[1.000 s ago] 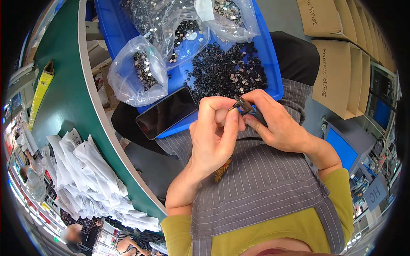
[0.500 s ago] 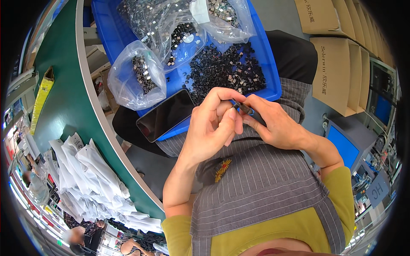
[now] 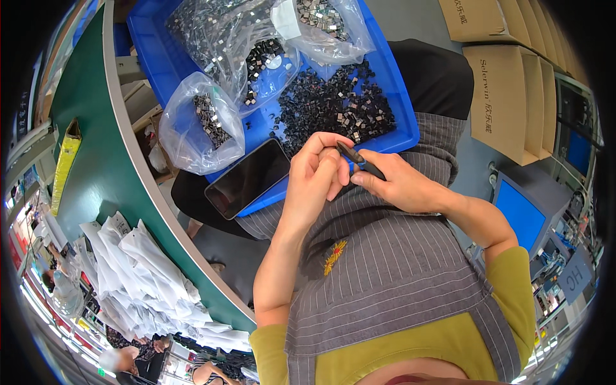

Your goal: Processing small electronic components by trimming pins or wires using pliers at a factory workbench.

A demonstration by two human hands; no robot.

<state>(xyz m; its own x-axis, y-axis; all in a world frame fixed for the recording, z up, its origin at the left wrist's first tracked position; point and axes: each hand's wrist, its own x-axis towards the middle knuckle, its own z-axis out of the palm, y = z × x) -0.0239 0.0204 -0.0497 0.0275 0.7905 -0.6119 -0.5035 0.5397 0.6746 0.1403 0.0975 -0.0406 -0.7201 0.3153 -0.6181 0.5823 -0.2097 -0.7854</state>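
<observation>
In my right hand [image 3: 403, 183] are small dark-handled pliers [image 3: 350, 153], their jaws pointing up and left toward my other fingertips. My left hand [image 3: 309, 176] is closed in a pinch right beside the jaws; whatever is between its fingers is hidden or too small to make out. Both hands are above the near edge of a blue plastic tub [image 3: 405, 106] that rests at my lap. Just beyond them, a loose heap of small black pieces [image 3: 308, 102], some with shiny metal faces, lies in the tub.
Clear plastic bags [image 3: 186, 144] of small metal-faced parts fill the tub's far and left sides. A dark phone [image 3: 249, 179] lies across its near left corner. Left is a green table [image 3: 96, 173] with white packets [image 3: 151, 269]. Cardboard boxes [image 3: 507, 106] and a monitor [image 3: 521, 215] stand right.
The pliers have turned, so their jaws show more clearly, pointing up and left. My right hand has shifted slightly left and down, and my left fingers have moved a little.
</observation>
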